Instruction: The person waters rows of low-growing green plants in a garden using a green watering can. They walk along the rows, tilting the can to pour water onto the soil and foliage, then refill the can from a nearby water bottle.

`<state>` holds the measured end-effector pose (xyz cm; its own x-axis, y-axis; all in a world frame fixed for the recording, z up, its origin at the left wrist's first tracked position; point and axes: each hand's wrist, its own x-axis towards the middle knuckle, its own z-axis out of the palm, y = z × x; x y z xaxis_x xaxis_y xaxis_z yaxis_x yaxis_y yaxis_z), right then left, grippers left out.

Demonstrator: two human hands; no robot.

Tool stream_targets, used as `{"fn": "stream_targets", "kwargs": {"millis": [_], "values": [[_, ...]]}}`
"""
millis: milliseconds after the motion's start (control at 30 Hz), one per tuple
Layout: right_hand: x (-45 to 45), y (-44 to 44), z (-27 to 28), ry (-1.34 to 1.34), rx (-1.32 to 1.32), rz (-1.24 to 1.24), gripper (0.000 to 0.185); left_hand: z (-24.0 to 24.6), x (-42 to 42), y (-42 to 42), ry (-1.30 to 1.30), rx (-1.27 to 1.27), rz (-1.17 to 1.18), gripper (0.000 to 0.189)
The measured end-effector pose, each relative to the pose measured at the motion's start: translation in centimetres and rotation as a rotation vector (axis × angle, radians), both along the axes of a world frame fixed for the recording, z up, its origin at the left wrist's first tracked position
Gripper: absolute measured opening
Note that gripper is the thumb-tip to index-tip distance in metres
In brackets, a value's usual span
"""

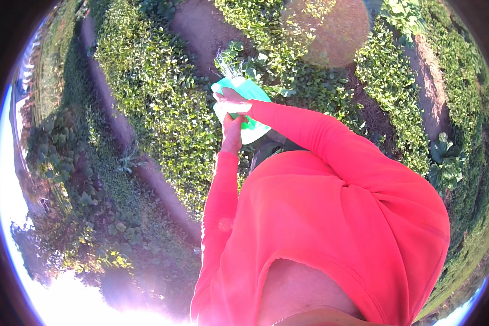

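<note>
Both my hands are on a bright green plastic container [257,91], from whose far end water splashes out over leafy plants [230,61]. My right hand [233,101] lies across the container's upper part. Just below it, my left hand [232,132] grips the near side with the thumb towards the container. Glare whitens parts of the container, so its exact shape and my fingertips are hard to make out. Red-pink sleeves cover both my arms.
Rows of dense, leafy green bushes [146,81] stand on both sides, with bare soil paths [110,98] between them. Larger broad-leaved plants [444,163] grow at the right. Part of a dark shoe or trouser leg [267,153] shows below the container.
</note>
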<state>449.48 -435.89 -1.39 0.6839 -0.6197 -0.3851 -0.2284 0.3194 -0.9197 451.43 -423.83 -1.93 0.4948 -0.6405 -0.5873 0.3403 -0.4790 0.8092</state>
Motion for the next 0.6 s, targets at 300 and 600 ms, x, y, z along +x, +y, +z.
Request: {"fn": "stream_targets", "kwargs": {"millis": [300, 600], "values": [[-1.5, -0.7, -2.2, -0.005, -0.266, 0.207, 0.039, -0.5, -1.8, -0.2, 0.059, 0.003, 0.051, 0.026], [2.1, -0.4, -3.3, -0.086, -0.311, 0.115, 0.015, -0.6, 1.8, -0.6, -0.013, -0.035, 0.011, 0.032]]}}
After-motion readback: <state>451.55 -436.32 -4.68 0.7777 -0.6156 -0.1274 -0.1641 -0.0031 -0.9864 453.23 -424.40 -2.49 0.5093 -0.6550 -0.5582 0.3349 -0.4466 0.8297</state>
